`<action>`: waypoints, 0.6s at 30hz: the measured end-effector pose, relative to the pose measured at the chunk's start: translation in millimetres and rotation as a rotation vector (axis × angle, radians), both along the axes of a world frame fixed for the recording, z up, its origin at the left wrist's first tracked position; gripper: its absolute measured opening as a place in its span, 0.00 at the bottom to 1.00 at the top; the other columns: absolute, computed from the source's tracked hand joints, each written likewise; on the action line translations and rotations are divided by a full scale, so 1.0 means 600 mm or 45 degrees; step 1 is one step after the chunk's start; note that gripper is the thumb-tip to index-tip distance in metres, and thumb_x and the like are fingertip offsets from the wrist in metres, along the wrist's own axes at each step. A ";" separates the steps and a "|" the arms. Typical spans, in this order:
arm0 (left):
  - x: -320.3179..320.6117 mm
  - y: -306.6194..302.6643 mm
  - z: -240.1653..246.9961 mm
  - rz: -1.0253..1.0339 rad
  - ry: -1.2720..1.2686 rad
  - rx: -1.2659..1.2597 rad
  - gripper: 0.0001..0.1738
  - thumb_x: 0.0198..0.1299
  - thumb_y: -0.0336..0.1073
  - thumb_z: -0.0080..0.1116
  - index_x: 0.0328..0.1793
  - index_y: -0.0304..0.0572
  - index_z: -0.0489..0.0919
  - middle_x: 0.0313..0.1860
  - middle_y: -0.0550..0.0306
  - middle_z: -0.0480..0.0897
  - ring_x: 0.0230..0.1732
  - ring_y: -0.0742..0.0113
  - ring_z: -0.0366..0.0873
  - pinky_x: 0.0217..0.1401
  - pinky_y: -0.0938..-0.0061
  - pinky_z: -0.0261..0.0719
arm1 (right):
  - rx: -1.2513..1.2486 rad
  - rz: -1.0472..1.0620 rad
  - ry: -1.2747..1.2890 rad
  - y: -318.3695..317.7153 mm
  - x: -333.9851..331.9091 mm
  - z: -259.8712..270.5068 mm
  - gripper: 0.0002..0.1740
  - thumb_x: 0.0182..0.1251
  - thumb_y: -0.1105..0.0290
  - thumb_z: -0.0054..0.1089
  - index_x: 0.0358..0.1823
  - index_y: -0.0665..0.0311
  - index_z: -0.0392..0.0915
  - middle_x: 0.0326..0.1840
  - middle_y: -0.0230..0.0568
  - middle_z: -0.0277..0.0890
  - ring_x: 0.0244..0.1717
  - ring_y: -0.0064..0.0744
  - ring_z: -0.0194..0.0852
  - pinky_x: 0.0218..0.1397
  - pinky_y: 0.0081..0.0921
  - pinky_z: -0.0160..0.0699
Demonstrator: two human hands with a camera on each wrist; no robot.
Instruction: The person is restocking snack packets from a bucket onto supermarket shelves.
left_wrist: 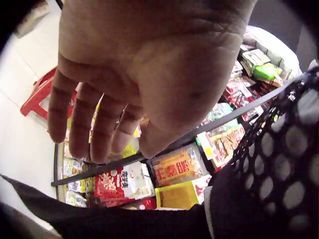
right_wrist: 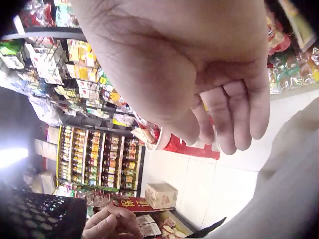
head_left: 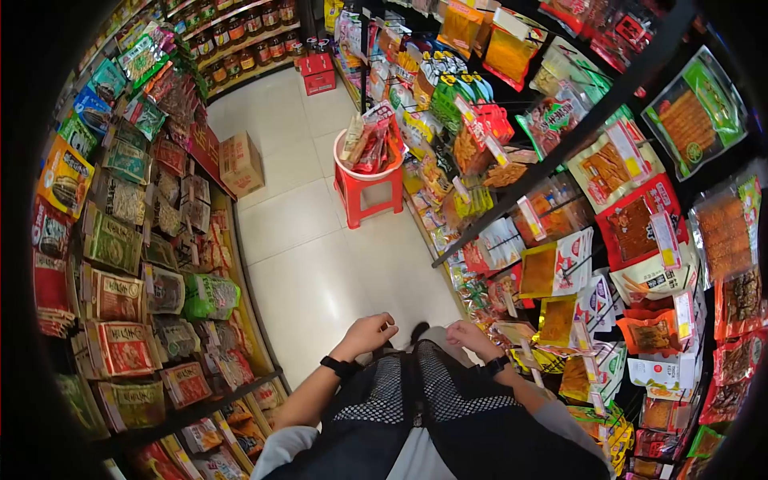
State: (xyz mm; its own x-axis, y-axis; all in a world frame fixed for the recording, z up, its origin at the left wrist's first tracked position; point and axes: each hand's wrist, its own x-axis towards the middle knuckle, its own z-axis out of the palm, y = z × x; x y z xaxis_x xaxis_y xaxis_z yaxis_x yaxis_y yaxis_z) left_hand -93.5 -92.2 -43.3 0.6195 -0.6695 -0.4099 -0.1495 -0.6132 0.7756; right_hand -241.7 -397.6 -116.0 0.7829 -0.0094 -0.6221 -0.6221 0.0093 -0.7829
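In the head view my left hand (head_left: pixel 368 334) is held in front of the body, palm inward, with nothing in it. Its fingers (left_wrist: pixel 85 119) hang loosely bent in the left wrist view, over a background of snack packets. My right hand (head_left: pixel 474 339) is level with it on the other side, close to the right-hand rack of packets (head_left: pixel 552 268). Relaxed, slightly bent fingers (right_wrist: pixel 241 119) and a bare palm show in the right wrist view. Neither hand touches any goods.
Ahead on the tiled floor (head_left: pixel 296 240) stands a red stool (head_left: pixel 350 196) bearing a white basin (head_left: pixel 370 174) of packets (head_left: pixel 378 148). Packaged snacks (head_left: pixel 122 296) line the left shelf. A cardboard box (head_left: pixel 240 164), a red box (head_left: pixel 318 74) and shelved jars (head_left: pixel 238 32) are farther back.
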 end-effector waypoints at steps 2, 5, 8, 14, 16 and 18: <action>0.023 0.028 -0.014 0.127 -0.010 -0.064 0.20 0.65 0.51 0.58 0.50 0.43 0.82 0.37 0.49 0.86 0.39 0.54 0.85 0.44 0.64 0.81 | 0.002 0.087 0.024 0.005 0.059 -0.016 0.14 0.74 0.62 0.57 0.50 0.65 0.77 0.38 0.33 0.82 0.38 0.21 0.80 0.42 0.20 0.81; 0.067 0.067 -0.024 0.408 0.078 -0.017 0.19 0.64 0.49 0.61 0.50 0.42 0.82 0.36 0.49 0.86 0.37 0.56 0.85 0.42 0.67 0.81 | -0.049 0.229 0.071 0.017 0.163 -0.036 0.14 0.74 0.61 0.57 0.50 0.64 0.78 0.41 0.36 0.83 0.39 0.22 0.81 0.42 0.21 0.82; 0.125 0.115 -0.046 0.583 0.017 -0.075 0.18 0.64 0.47 0.63 0.49 0.41 0.82 0.35 0.48 0.86 0.36 0.58 0.84 0.41 0.68 0.81 | -0.049 0.306 0.082 0.048 0.291 -0.044 0.14 0.72 0.60 0.58 0.47 0.62 0.79 0.35 0.32 0.81 0.35 0.20 0.79 0.38 0.20 0.81; 0.295 0.169 -0.070 0.765 0.055 0.052 0.17 0.64 0.46 0.62 0.46 0.39 0.82 0.32 0.52 0.85 0.34 0.64 0.82 0.40 0.69 0.80 | 0.021 0.369 0.080 0.082 0.567 -0.134 0.13 0.72 0.59 0.57 0.46 0.61 0.78 0.38 0.33 0.82 0.35 0.22 0.79 0.38 0.21 0.81; 0.360 0.175 -0.052 0.754 0.094 0.103 0.17 0.64 0.46 0.62 0.46 0.39 0.82 0.32 0.52 0.84 0.34 0.64 0.82 0.41 0.69 0.80 | 0.112 0.303 0.056 0.089 0.647 -0.159 0.13 0.72 0.59 0.57 0.46 0.61 0.78 0.37 0.33 0.81 0.35 0.22 0.79 0.38 0.21 0.81; 0.436 0.171 -0.035 0.683 0.051 0.133 0.17 0.65 0.45 0.61 0.47 0.39 0.82 0.32 0.51 0.85 0.34 0.62 0.82 0.41 0.69 0.79 | 0.045 0.196 0.110 0.093 0.730 -0.168 0.13 0.70 0.60 0.58 0.45 0.61 0.78 0.35 0.34 0.80 0.33 0.22 0.78 0.32 0.20 0.79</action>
